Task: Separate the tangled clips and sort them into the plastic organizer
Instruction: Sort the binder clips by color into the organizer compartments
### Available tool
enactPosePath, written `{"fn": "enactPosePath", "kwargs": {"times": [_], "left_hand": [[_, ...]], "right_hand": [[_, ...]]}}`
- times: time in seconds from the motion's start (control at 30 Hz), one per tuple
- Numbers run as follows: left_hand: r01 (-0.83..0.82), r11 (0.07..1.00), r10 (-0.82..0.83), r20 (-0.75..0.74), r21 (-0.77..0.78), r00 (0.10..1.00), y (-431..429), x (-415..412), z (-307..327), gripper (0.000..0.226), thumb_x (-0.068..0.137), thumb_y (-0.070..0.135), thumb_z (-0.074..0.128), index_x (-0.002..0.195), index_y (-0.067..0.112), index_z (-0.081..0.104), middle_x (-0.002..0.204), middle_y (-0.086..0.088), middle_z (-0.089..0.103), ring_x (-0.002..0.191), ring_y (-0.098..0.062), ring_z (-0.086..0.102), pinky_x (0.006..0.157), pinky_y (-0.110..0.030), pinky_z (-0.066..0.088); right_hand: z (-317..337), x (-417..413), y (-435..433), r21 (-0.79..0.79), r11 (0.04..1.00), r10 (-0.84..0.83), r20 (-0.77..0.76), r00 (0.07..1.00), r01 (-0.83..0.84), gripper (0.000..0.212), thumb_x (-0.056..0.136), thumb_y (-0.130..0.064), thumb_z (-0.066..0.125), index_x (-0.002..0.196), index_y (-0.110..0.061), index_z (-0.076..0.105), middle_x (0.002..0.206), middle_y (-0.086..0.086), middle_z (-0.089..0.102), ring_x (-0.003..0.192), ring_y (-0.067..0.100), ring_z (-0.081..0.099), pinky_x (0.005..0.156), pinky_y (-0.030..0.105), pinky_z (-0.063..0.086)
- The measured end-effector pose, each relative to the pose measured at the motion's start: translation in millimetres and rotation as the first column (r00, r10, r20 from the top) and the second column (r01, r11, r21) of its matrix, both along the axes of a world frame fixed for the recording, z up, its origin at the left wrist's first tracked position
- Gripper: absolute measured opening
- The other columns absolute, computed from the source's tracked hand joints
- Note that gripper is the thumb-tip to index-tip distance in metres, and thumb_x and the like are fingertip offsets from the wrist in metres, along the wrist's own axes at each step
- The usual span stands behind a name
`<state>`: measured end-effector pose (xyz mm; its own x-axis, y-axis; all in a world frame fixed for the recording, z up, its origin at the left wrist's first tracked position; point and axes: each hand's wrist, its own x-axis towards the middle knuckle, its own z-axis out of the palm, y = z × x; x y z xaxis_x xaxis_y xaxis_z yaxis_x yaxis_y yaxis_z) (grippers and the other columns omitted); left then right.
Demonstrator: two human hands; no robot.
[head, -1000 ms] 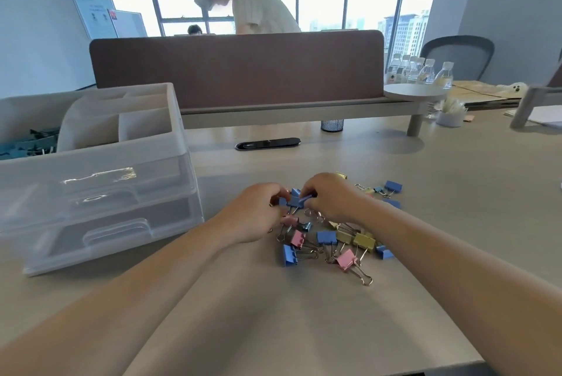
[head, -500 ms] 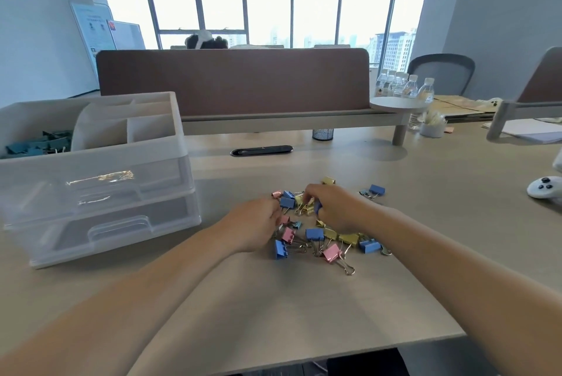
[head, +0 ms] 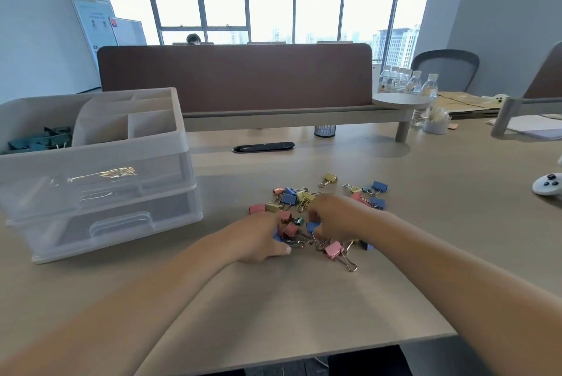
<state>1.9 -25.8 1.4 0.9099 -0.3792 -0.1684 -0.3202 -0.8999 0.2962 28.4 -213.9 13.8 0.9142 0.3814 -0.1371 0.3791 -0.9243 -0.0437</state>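
Two hands are meeting in the tangled clips (head: 292,199): left hand (head: 258,241) is gripping a pink clip (head: 289,230), right hand (head: 337,217) is pinching a blue clip (head: 313,226) just right of it; the plastic organizer (head: 100,181) is standing far-left, nearer the left hand.

Single head-worn wide-angle view: I look forward and down, close over the clips (head: 289,198) on the desk (head: 273,314), windows (head: 225,1) far ahead.
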Motion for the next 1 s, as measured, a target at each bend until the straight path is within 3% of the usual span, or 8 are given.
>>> {"fn": "enactPosePath", "kwargs": {"times": [0.07, 0.13, 0.3, 0.4, 0.63, 0.73, 0.83, 1.0], "left_hand": [[0.006, 0.999, -0.006, -0.005, -0.037, 1.000, 3, 1, 3, 0.021, 0.090, 0.042, 0.059, 0.098, 0.023, 0.055, 0.105, -0.009, 0.060, 0.093, -0.028, 0.060, 0.080, -0.037, 0.047], [-0.003, 0.998, 0.005, 0.025, -0.057, 1.000, 8, 3, 8, 0.009, 0.091, 0.034, 0.058, 0.091, 0.031, 0.049, 0.105, -0.004, 0.058, 0.093, -0.023, 0.058, 0.076, -0.033, 0.045], [-0.058, 0.993, 0.066, 0.070, -0.105, 0.995, 17, 25, 24, 0.029, 0.093, 0.030, 0.059, 0.121, 0.024, 0.052, 0.114, 0.005, 0.052, 0.096, -0.016, 0.051, 0.075, -0.027, 0.039], [-0.082, 0.986, 0.091, 0.055, -0.143, 0.994, 13, 42, 35, 0.026, 0.094, 0.025, 0.056, 0.120, 0.024, 0.056, 0.124, -0.001, 0.056, 0.102, -0.019, 0.056, 0.081, -0.030, 0.045], [-0.123, 0.985, 0.135, 0.089, -0.120, 0.987, -5, 85, 50, 0.031, 0.091, 0.000, 0.044, 0.107, 0.017, 0.064, 0.119, -0.001, 0.054, 0.088, -0.015, 0.050, 0.058, -0.021, 0.035], [-0.136, 0.984, 0.142, 0.048, -0.116, 0.989, -11, 102, 49, 0.020, 0.093, 0.015, 0.049, 0.103, 0.016, 0.066, 0.114, -0.002, 0.062, 0.091, -0.019, 0.057, 0.069, -0.028, 0.043], [-0.115, 0.991, 0.117, 0.025, -0.062, 0.993, -15, 115, 40, 0.032, 0.091, 0.037, 0.056, 0.098, 0.007, 0.067, 0.100, -0.009, 0.067, 0.089, -0.024, 0.061, 0.072, -0.032, 0.046], [-0.082, 0.996, 0.082, 0.019, 0.025, 0.996, -20, 125, 18, 0.049, 0.083, 0.055, 0.065, 0.082, 0.006, 0.059, 0.080, -0.009, 0.059, 0.069, -0.020, 0.048, 0.062, -0.031, 0.035]], "right_hand": [[3, 3, -4, 0.101, 0.995, -0.028, 0.005, 1.000, 0.028, 0.019, 0.089, -0.018, 0.064, 0.108, -0.013, 0.061, 0.099, -0.003, 0.058, 0.078, 0.013, 0.051, 0.058, 0.019, 0.040], [7, 8, -8, 0.198, 0.979, -0.051, 0.002, 0.999, 0.050, 0.014, 0.087, -0.016, 0.067, 0.099, -0.018, 0.059, 0.093, -0.004, 0.058, 0.076, 0.014, 0.051, 0.063, 0.024, 0.046], [16, 27, -12, 0.374, 0.927, -0.005, 0.025, 1.000, -0.005, 0.024, 0.087, -0.008, 0.068, 0.108, -0.019, 0.065, 0.099, -0.009, 0.056, 0.091, 0.014, 0.057, 0.082, 0.026, 0.050], [23, 41, -10, 0.435, 0.900, -0.004, 0.026, 1.000, -0.008, 0.023, 0.088, -0.003, 0.064, 0.107, -0.015, 0.071, 0.097, -0.008, 0.059, 0.088, 0.011, 0.057, 0.071, 0.015, 0.045], [38, 84, -4, 0.516, 0.855, -0.083, 0.032, 0.996, 0.055, 0.011, 0.088, -0.013, 0.067, 0.094, -0.009, 0.075, 0.079, -0.001, 0.065, 0.063, 0.008, 0.055, 0.051, 0.010, 0.041], [41, 103, 0, 0.467, 0.880, -0.111, 0.030, 0.993, 0.084, 0.025, 0.084, -0.035, 0.074, 0.079, -0.010, 0.071, 0.068, 0.000, 0.062, 0.060, 0.010, 0.054, 0.053, 0.021, 0.041], [41, 120, 8, 0.318, 0.942, -0.123, 0.043, 0.992, 0.103, 0.028, 0.082, -0.037, 0.075, 0.070, -0.014, 0.066, 0.070, 0.000, 0.062, 0.067, 0.014, 0.056, 0.060, 0.026, 0.044], [38, 139, 23, 0.181, 0.980, -0.054, -0.143, 0.988, 0.079, 0.021, 0.082, -0.030, 0.075, 0.096, -0.015, 0.074, 0.090, 0.006, 0.074, 0.080, 0.025, 0.070, 0.065, 0.026, 0.051]]}}
